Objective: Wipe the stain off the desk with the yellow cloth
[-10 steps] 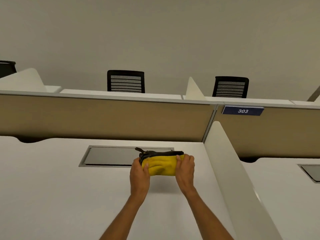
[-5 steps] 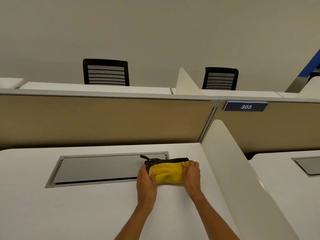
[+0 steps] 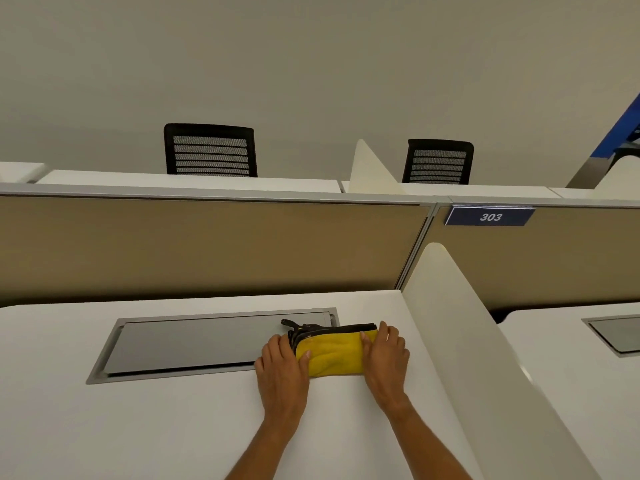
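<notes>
White desk (image 3: 145,427) fills the lower part of the view, backed by a tan partition (image 3: 207,247) with two black mesh chairs beyond it — one on the left (image 3: 210,150), one further right (image 3: 438,162). Set into the desk is one grey cable hatch (image 3: 194,344), its right end partly covered by the cloth. Two bare hands reach in from the bottom edge. The left hand (image 3: 282,372) lies palm down, fingers curled over the left end of the yellow cloth (image 3: 334,356); the cloth is folded into a thick pad with dark edging along its far side, resting on the desk at the hatch's right end. The right hand (image 3: 386,358) presses on the cloth's right end, so both hands are closed on it. Just right stands one cream side divider (image 3: 460,341), then one blue sign (image 3: 490,216) reading 303, and a second desk (image 3: 571,393) with one more hatch (image 3: 616,336).
</notes>
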### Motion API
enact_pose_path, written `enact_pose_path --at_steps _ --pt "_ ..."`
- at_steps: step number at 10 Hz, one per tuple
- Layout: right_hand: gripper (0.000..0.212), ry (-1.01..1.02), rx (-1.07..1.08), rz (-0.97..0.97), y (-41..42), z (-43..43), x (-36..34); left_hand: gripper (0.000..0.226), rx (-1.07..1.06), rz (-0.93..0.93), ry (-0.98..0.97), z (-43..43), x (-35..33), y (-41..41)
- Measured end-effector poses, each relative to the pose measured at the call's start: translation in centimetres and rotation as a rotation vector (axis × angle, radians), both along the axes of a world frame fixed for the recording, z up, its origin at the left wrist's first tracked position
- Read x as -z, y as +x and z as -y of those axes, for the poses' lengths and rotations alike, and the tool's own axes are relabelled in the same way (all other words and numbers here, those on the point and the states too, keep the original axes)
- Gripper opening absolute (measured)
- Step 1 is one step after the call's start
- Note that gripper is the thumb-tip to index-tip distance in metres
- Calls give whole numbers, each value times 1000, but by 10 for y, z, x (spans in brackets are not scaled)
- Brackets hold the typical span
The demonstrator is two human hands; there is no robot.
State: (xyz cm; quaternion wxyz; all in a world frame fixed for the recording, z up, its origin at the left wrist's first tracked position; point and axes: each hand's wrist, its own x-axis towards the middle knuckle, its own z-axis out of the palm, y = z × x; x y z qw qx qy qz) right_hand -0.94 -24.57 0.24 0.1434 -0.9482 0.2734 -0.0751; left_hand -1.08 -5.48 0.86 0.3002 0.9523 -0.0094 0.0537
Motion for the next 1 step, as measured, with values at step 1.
enact_pose_path --at_steps 1 --pt "61 -6 -83 51 -9 -9 -9 91 28 56 35 0 -4 -6"
